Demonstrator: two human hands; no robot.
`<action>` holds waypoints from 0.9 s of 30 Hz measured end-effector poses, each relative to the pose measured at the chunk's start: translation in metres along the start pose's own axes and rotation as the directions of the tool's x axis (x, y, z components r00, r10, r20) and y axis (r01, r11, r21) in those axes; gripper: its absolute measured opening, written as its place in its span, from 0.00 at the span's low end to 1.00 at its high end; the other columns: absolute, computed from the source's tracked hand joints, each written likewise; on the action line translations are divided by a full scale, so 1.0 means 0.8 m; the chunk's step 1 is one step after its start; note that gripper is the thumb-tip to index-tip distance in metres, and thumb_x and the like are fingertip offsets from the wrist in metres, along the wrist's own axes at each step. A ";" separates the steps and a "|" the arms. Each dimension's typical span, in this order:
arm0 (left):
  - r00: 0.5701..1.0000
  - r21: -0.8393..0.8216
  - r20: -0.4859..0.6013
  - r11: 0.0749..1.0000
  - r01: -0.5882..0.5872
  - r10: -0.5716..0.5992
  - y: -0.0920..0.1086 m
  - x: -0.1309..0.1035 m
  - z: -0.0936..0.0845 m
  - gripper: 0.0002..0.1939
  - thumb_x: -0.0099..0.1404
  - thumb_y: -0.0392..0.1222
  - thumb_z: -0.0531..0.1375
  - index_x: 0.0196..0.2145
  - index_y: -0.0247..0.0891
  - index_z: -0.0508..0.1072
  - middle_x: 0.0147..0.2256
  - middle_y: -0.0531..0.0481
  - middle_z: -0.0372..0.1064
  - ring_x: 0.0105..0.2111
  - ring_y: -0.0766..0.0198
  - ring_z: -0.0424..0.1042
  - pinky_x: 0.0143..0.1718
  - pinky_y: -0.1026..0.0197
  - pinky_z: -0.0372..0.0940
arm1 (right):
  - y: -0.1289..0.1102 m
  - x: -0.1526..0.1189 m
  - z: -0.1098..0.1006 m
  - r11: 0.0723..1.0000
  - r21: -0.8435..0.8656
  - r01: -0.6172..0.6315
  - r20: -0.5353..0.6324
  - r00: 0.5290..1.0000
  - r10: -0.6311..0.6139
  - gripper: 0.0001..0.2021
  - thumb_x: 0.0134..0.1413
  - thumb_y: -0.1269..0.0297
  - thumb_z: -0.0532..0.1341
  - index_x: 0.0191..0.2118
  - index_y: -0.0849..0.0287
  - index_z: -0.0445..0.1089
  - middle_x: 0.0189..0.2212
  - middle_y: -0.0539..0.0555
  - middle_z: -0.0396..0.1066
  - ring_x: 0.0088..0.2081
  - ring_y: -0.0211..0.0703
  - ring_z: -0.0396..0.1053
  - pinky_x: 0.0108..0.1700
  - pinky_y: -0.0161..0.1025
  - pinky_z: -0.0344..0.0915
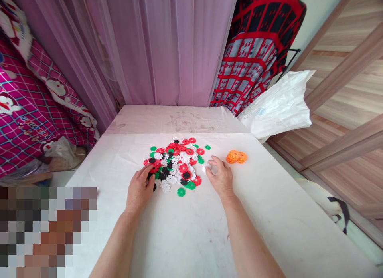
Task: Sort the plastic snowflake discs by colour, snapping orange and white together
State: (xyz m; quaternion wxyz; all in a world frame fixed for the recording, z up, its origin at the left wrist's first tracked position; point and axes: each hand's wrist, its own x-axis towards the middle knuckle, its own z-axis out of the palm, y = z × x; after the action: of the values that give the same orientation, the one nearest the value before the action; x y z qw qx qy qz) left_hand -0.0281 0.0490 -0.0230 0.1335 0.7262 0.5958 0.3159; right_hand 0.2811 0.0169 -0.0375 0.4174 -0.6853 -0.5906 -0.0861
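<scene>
Orange discs sit grouped at right on the counter, other colours lie mixed in the pile, your left fingers touch its left edge, grip unclear, and your right fingers pinch a white disc.

Mauve curtain, wood-grain doors, white-covered table, patterned fabric

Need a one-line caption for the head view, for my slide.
Two hands at a pile of mixed discs: left at its edge, right between pile and orange discs.
</scene>
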 end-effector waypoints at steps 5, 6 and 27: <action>1.000 -0.006 -0.004 1.000 -0.011 0.011 0.000 0.001 0.000 0.22 0.67 0.46 0.51 0.55 0.41 0.73 0.55 0.45 0.73 0.53 0.53 0.72 0.56 0.49 0.67 | -0.022 -0.003 -0.006 0.998 0.027 0.051 -0.026 0.998 -0.051 0.12 0.57 0.68 0.55 0.43 0.55 0.74 0.36 0.54 0.80 0.39 0.48 0.73 0.46 0.45 0.67; 1.000 -0.007 -0.001 1.000 -0.013 0.013 0.000 0.001 0.000 0.22 0.67 0.46 0.51 0.55 0.42 0.73 0.55 0.45 0.73 0.53 0.53 0.72 0.56 0.49 0.66 | -0.030 -0.005 -0.006 0.995 0.044 0.085 0.003 0.996 -0.086 0.12 0.57 0.69 0.55 0.41 0.54 0.75 0.36 0.53 0.79 0.38 0.47 0.73 0.45 0.44 0.68; 0.999 0.018 0.019 0.999 -0.038 0.038 0.000 0.002 0.000 0.21 0.67 0.46 0.51 0.53 0.40 0.74 0.55 0.44 0.73 0.54 0.52 0.71 0.57 0.48 0.66 | -0.065 -0.015 -0.006 0.956 0.206 0.211 0.263 0.929 -0.262 0.08 0.52 0.71 0.63 0.35 0.52 0.78 0.35 0.52 0.77 0.41 0.46 0.72 0.47 0.42 0.68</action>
State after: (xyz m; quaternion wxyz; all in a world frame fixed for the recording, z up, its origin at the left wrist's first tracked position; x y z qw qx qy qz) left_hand -0.0279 0.0502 -0.0228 0.1263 0.7415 0.5835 0.3062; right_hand 0.2336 0.0021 -0.0174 0.3718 -0.5751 -0.7285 0.0166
